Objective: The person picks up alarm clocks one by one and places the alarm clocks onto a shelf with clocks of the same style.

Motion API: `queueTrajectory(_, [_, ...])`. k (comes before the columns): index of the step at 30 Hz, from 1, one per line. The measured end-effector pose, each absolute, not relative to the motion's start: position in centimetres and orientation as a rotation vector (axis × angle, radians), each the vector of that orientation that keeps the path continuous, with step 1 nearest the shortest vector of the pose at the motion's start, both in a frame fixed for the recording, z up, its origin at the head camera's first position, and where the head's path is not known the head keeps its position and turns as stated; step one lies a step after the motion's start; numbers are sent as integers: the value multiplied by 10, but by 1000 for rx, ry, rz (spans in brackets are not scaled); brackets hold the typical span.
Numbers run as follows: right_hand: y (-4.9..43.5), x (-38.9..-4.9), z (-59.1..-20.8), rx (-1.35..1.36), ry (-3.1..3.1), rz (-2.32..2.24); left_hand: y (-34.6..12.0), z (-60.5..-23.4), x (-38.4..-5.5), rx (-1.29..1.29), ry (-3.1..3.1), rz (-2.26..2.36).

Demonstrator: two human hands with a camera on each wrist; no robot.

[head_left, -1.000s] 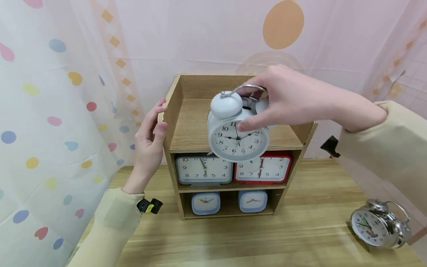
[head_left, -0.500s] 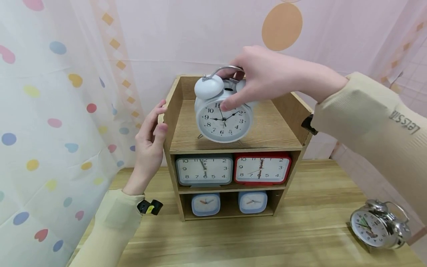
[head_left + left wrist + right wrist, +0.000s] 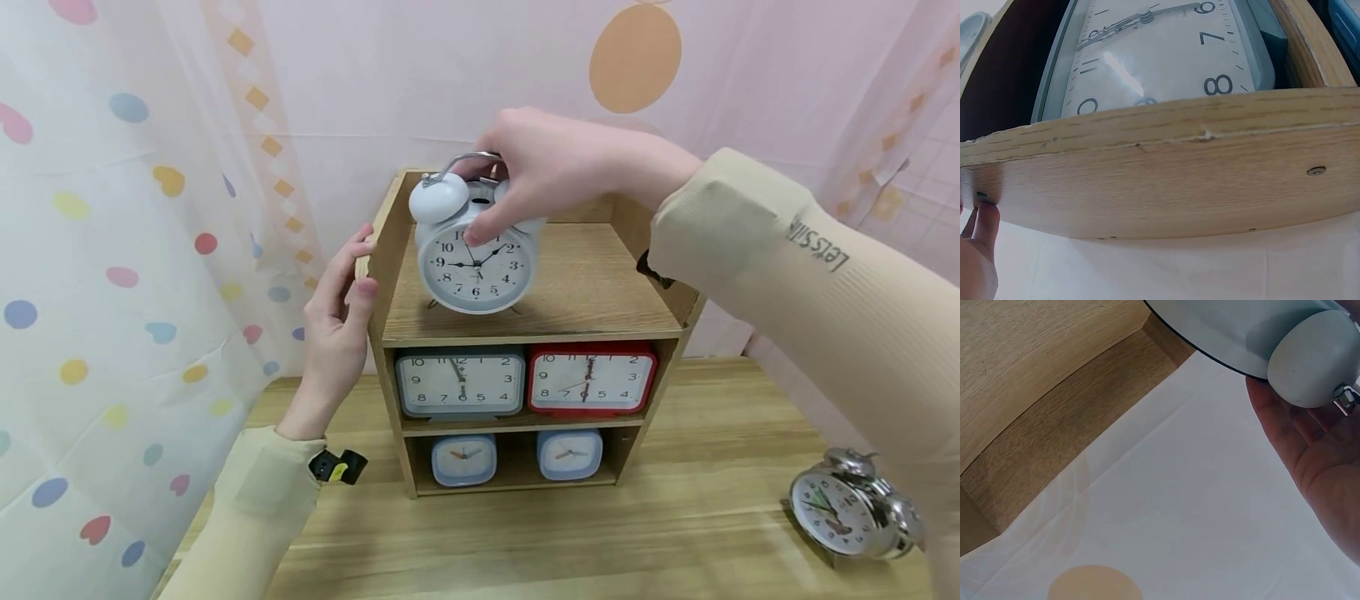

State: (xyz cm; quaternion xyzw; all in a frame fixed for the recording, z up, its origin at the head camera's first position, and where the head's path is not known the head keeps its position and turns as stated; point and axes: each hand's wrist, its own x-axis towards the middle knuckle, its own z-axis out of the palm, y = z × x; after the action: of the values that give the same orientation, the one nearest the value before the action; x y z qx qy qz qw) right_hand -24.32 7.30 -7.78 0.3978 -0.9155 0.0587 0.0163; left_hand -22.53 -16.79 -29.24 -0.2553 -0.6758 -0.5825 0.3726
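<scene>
My right hand (image 3: 547, 162) grips a white twin-bell alarm clock (image 3: 476, 271) from above, its thumb on the dial's upper edge and other fingers behind, under the metal handle. The clock is upright over the left part of the top board of a wooden shelf unit (image 3: 585, 267); I cannot tell whether its small feet touch the board. In the right wrist view, the clock's back and one bell (image 3: 1313, 359) lie against the fingers. My left hand (image 3: 336, 333) rests its fingertips and thumb against the unit's left side panel (image 3: 1166, 181), fingers fairly straight.
A grey rectangular clock (image 3: 460, 383) and a red one (image 3: 592, 379) fill the middle shelf. Two small blue clocks (image 3: 463, 460) stand on the bottom shelf. A silver twin-bell alarm clock (image 3: 843, 508) stands at the table's right. A patterned curtain (image 3: 150, 208) hangs behind.
My right hand has carried the white alarm clock leftward and back, from in front of the unit to over its top board. The left hand has kept its place on the side panel.
</scene>
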Motion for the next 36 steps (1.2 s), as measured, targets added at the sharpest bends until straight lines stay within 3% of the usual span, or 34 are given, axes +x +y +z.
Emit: queueTrajectory(36, [53, -276, -82, 1290, -2975, 298, -166, -290, -222, -650, -1753, -1483])
